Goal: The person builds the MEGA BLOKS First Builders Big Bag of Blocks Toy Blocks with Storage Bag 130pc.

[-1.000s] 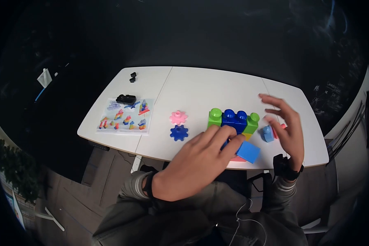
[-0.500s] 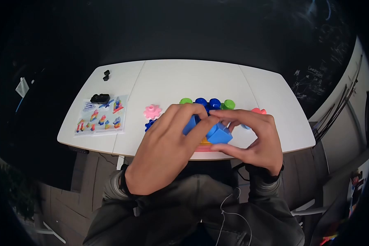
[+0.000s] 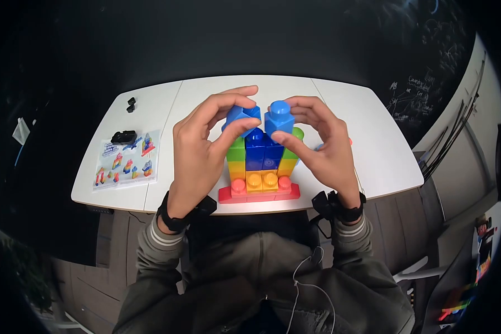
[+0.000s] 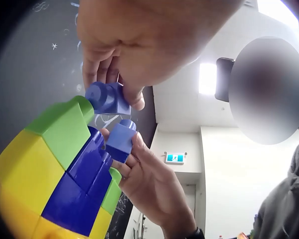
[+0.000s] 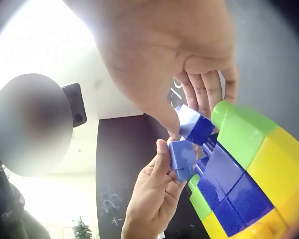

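Note:
My left hand (image 3: 197, 133) pinches a light blue block (image 3: 240, 119) between thumb and fingers, tilted so its hollow underside faces right. In my right hand (image 3: 331, 147) a second light blue block (image 3: 279, 118) is held upright, stud on top. Both are just above a stacked build with dark blue blocks (image 3: 263, 157) in the middle, green blocks (image 3: 236, 151) at either side, yellow below and a red base (image 3: 266, 197). The left wrist view shows the right hand's block (image 4: 121, 141) near the dark blue studs; the right wrist view shows the left hand's block (image 5: 182, 158) low at the build's edge.
On the white table (image 3: 167, 111), a printed picture sheet (image 3: 126, 161) lies at the left with a black object (image 3: 124, 137) on its top edge. Small black pieces (image 3: 131, 104) are farther back. A red piece and a light blue piece are partly hidden behind my right hand.
Both hands have risen from low at the build's front to above its top and moved apart, each with a light blue block. The front of the build is now uncovered.

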`<state>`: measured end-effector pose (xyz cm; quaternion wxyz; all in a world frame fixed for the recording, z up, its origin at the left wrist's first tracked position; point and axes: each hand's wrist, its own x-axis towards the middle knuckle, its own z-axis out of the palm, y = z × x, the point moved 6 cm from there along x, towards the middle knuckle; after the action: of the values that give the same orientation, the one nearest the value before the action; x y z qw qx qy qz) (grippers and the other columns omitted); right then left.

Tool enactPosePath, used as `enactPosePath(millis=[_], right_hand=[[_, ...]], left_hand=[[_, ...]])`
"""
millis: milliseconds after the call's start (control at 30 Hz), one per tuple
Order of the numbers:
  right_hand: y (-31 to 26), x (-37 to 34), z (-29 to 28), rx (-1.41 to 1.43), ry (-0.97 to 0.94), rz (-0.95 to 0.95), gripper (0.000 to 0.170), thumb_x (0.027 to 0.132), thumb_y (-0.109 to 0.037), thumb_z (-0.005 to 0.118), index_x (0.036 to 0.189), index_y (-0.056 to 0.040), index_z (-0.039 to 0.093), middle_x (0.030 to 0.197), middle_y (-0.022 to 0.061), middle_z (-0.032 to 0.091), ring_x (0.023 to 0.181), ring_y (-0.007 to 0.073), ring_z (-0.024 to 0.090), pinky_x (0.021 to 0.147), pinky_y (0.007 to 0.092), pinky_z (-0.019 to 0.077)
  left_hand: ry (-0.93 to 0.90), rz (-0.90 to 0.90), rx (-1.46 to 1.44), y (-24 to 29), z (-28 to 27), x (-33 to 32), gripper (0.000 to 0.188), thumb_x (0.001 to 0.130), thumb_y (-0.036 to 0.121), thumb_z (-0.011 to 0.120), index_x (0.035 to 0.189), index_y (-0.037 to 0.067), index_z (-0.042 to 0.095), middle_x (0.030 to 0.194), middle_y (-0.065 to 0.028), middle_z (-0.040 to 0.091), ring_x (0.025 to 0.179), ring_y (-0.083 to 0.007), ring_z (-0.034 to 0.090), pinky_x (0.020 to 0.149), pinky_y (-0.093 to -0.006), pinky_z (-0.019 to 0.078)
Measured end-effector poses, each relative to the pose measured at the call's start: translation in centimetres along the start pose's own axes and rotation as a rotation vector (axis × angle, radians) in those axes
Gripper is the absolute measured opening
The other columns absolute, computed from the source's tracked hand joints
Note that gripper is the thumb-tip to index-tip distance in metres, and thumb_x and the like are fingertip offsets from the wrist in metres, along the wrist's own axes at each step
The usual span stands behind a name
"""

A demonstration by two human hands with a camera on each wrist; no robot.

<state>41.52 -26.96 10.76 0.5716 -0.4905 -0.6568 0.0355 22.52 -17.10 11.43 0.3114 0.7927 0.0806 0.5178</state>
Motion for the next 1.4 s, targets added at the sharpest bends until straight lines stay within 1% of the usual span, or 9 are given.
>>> enactPosePath(millis=[200, 367, 667, 767, 900, 967, 1067, 1300, 1400], right_hand=[[1.2, 0.1, 0.6, -0.086, -0.066, 0.011, 0.053, 0.087, -0.026, 0.099, 0.125, -0.003, 0.072, 0.11, 0.0126, 0.084, 0.107, 0.0251, 0.083, 0.103, 0.0389, 0.0622], [2.0, 0.0, 0.6, 0.003, -0.093, 0.086, 0.052, 0.086, -0.028, 0.1, 0.121, -0.0049, 0.069, 0.105, 0.011, 0.083, 0.102, 0.0219, 0.082, 0.1, 0.0377, 0.0625], [2.5, -0.3, 1.1, 0.102, -0.12, 0.118, 0.055, 0.088, -0.026, 0.099, 0.125, -0.006, 0.063, 0.105, 0.0074, 0.078, 0.102, 0.0174, 0.077, 0.098, 0.0336, 0.0599], [2.8, -0.4, 1.2, 0.123, -0.121, 0.124, 0.056, 0.089, -0.026, 0.098, 0.127, -0.0067, 0.062, 0.107, 0.0075, 0.077, 0.104, 0.0177, 0.076, 0.098, 0.033, 0.0594], [2.9, -0.4, 1.4, 0.092, -0.133, 0.086, 0.056, 0.09, -0.026, 0.097, 0.129, -0.0087, 0.061, 0.108, 0.0083, 0.077, 0.104, 0.0195, 0.076, 0.097, 0.0336, 0.0596], [2.9, -0.4, 1.5, 0.092, -0.135, 0.071, 0.057, 0.091, -0.026, 0.097, 0.13, -0.0097, 0.06, 0.107, 0.0087, 0.077, 0.104, 0.0204, 0.077, 0.096, 0.034, 0.0597], [2.7, -0.3, 1.5, 0.038, -0.15, 0.064, 0.057, 0.093, -0.028, 0.095, 0.133, -0.0103, 0.058, 0.106, 0.0106, 0.077, 0.104, 0.023, 0.077, 0.095, 0.0356, 0.06], [1.9, -0.3, 1.7, -0.004, -0.177, 0.074, 0.061, 0.097, -0.032, 0.091, 0.139, -0.008, 0.055, 0.106, 0.0154, 0.076, 0.103, 0.0271, 0.078, 0.09, 0.0372, 0.061], [2.0, -0.3, 1.8, -0.005, -0.17, 0.059, 0.062, 0.097, -0.033, 0.091, 0.141, -0.0074, 0.055, 0.107, 0.0166, 0.076, 0.103, 0.0284, 0.078, 0.091, 0.038, 0.0616]], left_hand=[[0.039, 0.008, -0.092, 0.0, 0.2, -0.3, 0.034, 0.1, -0.007, 0.077, 0.131, -0.001, 0.064, 0.136, -0.0206, 0.077, 0.125, -0.024, 0.076, 0.109, -0.0355, 0.061], [-0.057, 0.046, 0.157, 0.6, 0.4, -0.3, 0.031, 0.098, 0.006, 0.084, 0.126, 0.003, 0.069, 0.129, -0.0158, 0.08, 0.118, -0.0251, 0.078, 0.103, -0.0375, 0.0619], [-0.171, -0.07, 0.211, 0.1, 0.7, -0.4, 0.034, 0.098, 0.015, 0.084, 0.128, 0.004, 0.072, 0.127, -0.0131, 0.08, 0.114, -0.0278, 0.078, 0.097, -0.0392, 0.0619], [-0.203, -0.001, 0.321, 0.7, 1.0, -0.4, 0.036, 0.101, 0.016, 0.081, 0.134, 0.005, 0.071, 0.134, -0.0143, 0.075, 0.12, -0.0279, 0.076, 0.096, -0.0402, 0.0618], [-0.247, -0.058, 0.288, 0.5, 0.7, -0.5, 0.037, 0.104, 0.016, 0.079, 0.138, 0.005, 0.068, 0.138, -0.0148, 0.071, 0.125, -0.0292, 0.073, 0.099, -0.0417, 0.0619], [-0.134, -0.012, 0.233, 0.8, 0.1, -0.2, 0.039, 0.105, 0.016, 0.076, 0.141, 0.005, 0.067, 0.138, -0.0156, 0.071, 0.125, -0.0319, 0.073, 0.104, -0.0433, 0.062], [-0.001, -0.012, 0.14, 0.1, -0.3, -0.5, 0.043, 0.104, 0.011, 0.077, 0.144, 0.004, 0.065, 0.129, -0.0191, 0.071, 0.118, -0.0359, 0.074, 0.101, -0.044, 0.0607], [-0.08, 0.087, 0.362, 1.2, -0.9, -0.1, 0.048, 0.106, 0.005, 0.071, 0.153, 0.004, 0.062, 0.13, -0.0207, 0.07, 0.115, -0.0374, 0.073, 0.101, -0.0458, 0.0593], [-0.168, 0.151, 0.471, 1.5, -0.4, -0.2, 0.047, 0.111, 0.012, 0.065, 0.158, 0.01, 0.063, 0.136, -0.0206, 0.072, 0.122, -0.0351, 0.073, 0.103, -0.0479, 0.0598]])
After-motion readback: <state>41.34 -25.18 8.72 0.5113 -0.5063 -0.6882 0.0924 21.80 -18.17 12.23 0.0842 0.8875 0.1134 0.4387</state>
